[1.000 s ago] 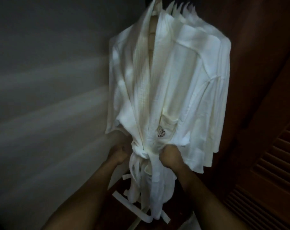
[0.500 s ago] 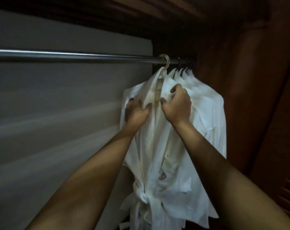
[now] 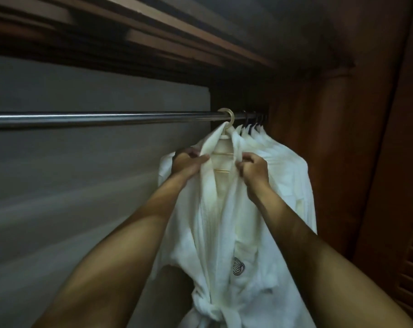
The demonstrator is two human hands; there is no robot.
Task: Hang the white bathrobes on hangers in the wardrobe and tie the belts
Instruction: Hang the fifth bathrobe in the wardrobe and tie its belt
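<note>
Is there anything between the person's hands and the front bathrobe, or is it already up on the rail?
Nothing visible stands in the way. The left hand and right hand already grip the front bathrobe by its collar, and its hanger is hooked over the rail.

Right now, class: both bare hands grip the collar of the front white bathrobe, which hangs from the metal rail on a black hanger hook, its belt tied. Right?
Not quite. In the head view the front white bathrobe hangs on a cream hanger hook, not black. Left hand and right hand do grip its collar; the metal rail and tied belt are right.
</note>
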